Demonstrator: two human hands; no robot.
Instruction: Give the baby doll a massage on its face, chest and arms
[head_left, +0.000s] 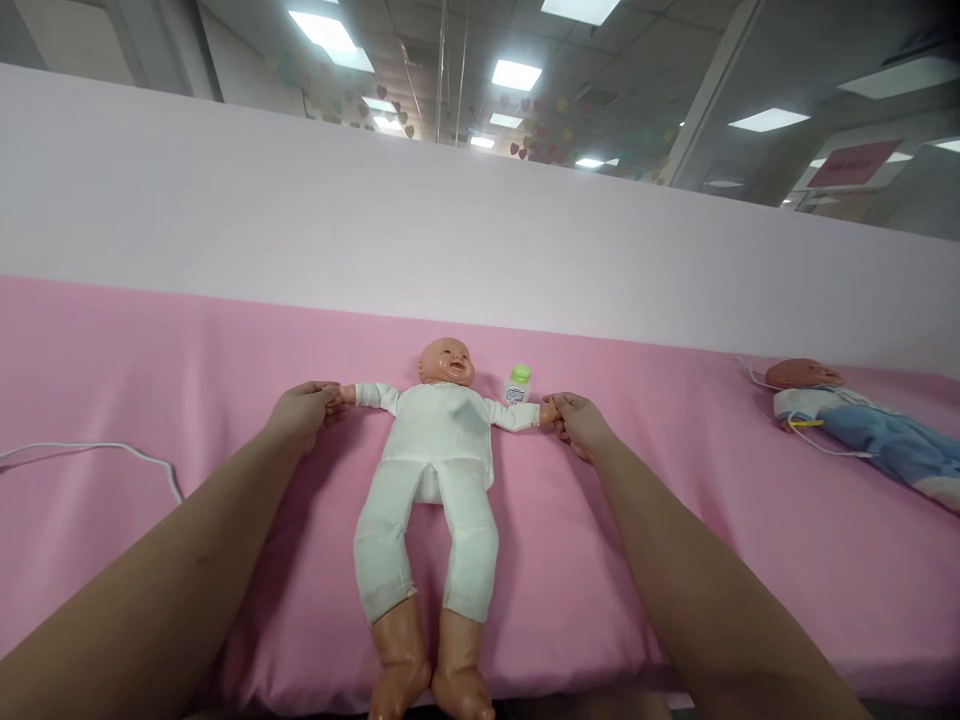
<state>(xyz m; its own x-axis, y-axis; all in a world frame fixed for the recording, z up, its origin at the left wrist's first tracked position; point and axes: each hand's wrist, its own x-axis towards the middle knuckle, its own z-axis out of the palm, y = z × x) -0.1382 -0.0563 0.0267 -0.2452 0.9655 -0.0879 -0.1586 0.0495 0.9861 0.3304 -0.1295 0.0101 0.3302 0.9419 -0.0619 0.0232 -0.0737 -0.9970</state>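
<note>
A baby doll [442, 430] in a white top and white trousers lies on its back on the pink sheet [570, 550], head away from me and bare feet toward me. Its arms are stretched out to both sides. My left hand [309, 412] is closed on the doll's hand at the left. At the right, my right hand [579, 422] pinches the doll's other hand between thumb and fingers. A small clear bottle [517, 385] with a green cap stands beside the doll's head, just above its right-side arm.
Another doll [862, 425] in blue and white clothes, with thin tubing on it, lies at the far right. A white cable [112, 446] runs over the sheet at the left. Behind the bed rises a white wall panel [450, 240] with glass above.
</note>
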